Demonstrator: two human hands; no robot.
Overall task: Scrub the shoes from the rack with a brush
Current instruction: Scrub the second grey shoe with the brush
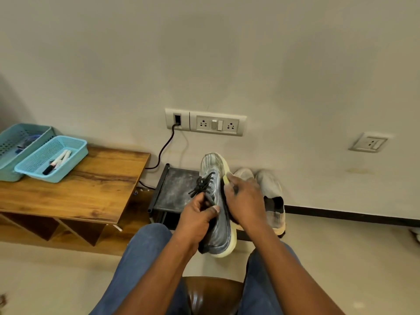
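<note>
The wooden table (75, 189) fills the left of the frame, and the dark rack (175, 189) stands at centre with pale shoes (270, 189) on its right. Held above the rack, the grey sneaker (218, 223) looks light and soft-sided, best gripped at the collar. The left hand (197, 217) pinches it there, fingers curled. The right hand (245, 201) wraps the brush (226, 179) against its sole edge. Open floor lies to the right.

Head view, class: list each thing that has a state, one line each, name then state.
Grey sneaker: lifted, toe pointing away, laces tied.
Left hand: grips the sneaker's collar.
Right hand: holds the brush.
Brush: pressed against the sneaker's side.
Pale shoes: resting on the rack.
Black cable: plugged into the wall socket.
</note>
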